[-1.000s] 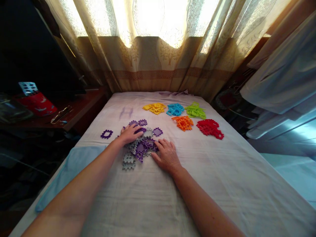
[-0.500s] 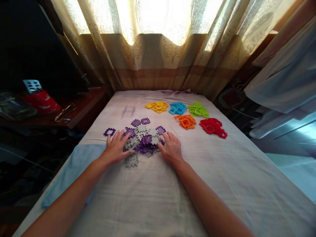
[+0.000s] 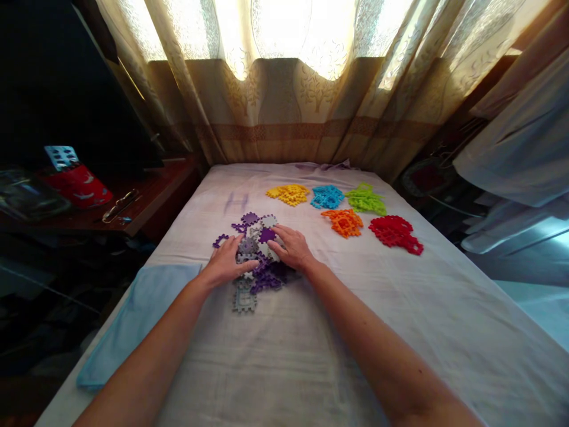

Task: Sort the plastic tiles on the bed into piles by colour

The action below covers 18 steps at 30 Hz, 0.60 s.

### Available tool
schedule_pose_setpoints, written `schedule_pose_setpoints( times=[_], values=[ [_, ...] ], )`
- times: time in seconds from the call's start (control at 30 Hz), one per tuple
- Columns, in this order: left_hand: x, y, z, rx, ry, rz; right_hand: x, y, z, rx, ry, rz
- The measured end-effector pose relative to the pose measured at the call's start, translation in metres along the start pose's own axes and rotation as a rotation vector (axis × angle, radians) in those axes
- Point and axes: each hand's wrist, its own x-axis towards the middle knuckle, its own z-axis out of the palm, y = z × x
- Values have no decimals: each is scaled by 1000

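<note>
A pile of purple and grey puzzle tiles (image 3: 255, 255) lies on the white sheet of the bed (image 3: 284, 356). My left hand (image 3: 227, 264) rests flat on the pile's left side, fingers spread. My right hand (image 3: 291, 248) lies on the pile's right side, fingers stretched over grey and purple tiles. One grey tile (image 3: 244, 299) sits just in front of the pile. Neither hand has lifted a tile.
Behind the pile lie sorted heaps: yellow tiles (image 3: 288, 194), blue tiles (image 3: 328, 196), green tiles (image 3: 365, 200), orange tiles (image 3: 343, 221), red tiles (image 3: 395, 232). A dark side table (image 3: 133, 204) stands at the left. Curtains hang beyond the bed.
Both hands have pushed inward, gathering the scattered purple and grey tiles into a tighter pile. The purple tile that lay apart at the left is now against the pile.
</note>
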Motion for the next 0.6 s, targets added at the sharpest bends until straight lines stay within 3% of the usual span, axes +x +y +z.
schedule_pose_setpoints(
  times=[0.17, 0.33, 0.47, 0.6],
  values=[
    [-36, 17, 19, -16, 160, -4, 60, 2, -6, -84, -39, 142],
    [-66, 18, 43, 55, 160, 49, 106, -23, 10, -109, -214, 82],
    [-66, 13, 47, 143, 213, 2, 109, -33, 17, -172, -288, -43],
    [-56, 14, 43, 146, 245, -47, 83, -11, 7, -160, -252, -115]
  ],
)
